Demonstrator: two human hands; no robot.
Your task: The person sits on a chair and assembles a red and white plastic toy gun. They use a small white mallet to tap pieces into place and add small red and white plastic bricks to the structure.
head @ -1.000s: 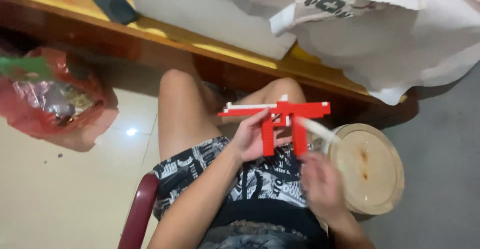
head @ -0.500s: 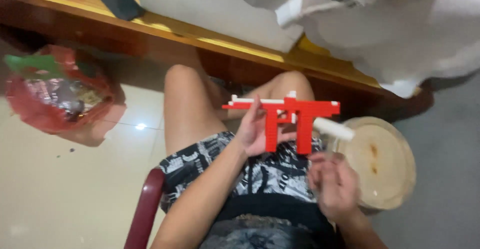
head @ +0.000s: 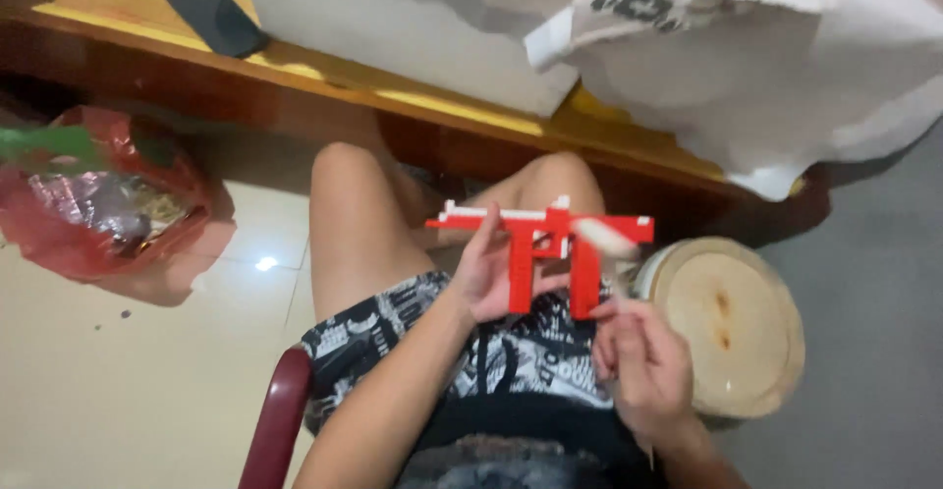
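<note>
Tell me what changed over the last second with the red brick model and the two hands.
The right hand dropped lower in view, and its pale stick now crosses the red brick model, blurred. The left hand keeps gripping the model over the lap. The phone on the table and the round wooden lid stayed put.

The white piece (head: 604, 237) in my right hand (head: 643, 366) is smeared by motion, so its shape is unclear. My left hand (head: 491, 273) hides part of the red brick model (head: 550, 244). The red plastic bag (head: 108, 204) is cut off at the left edge, its contents blurred.
</note>
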